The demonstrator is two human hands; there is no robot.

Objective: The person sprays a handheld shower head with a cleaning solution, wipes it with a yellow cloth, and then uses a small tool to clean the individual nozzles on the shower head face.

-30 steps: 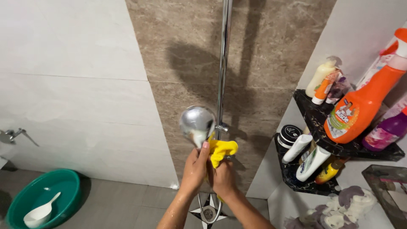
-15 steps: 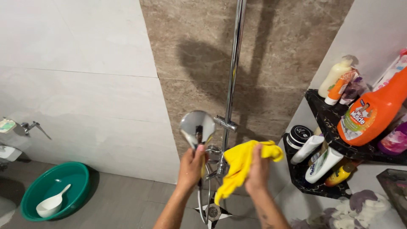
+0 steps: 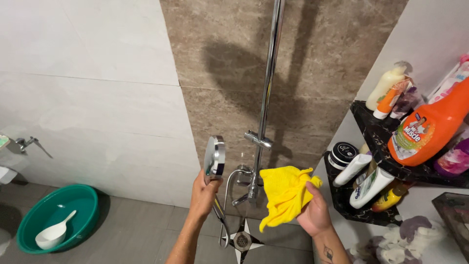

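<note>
My left hand [image 3: 202, 190] grips the handle of a chrome shower head [image 3: 215, 156], which is turned edge-on to me, its hose [image 3: 225, 215] looping down below. My right hand [image 3: 316, 212] holds a yellow cloth [image 3: 283, 195] that hangs loose, a little to the right of the vertical chrome shower rail [image 3: 266, 93]. The rail's holder bracket [image 3: 258, 140] stands empty between the two hands, with the chrome tap fitting [image 3: 246, 188] just below it.
Black corner shelves [image 3: 371, 134] at the right carry an orange spray bottle [image 3: 425, 129], tubes, a jar and other bottles. A green basin [image 3: 56, 220] with a white scoop sits on the floor at left. A floor drain [image 3: 242, 240] lies below the hands. A wall tap [image 3: 27, 144] is at far left.
My left hand has taken the shower head off the bracket and turned it edge-on. My right hand has drawn the yellow cloth away to the right and lower.
</note>
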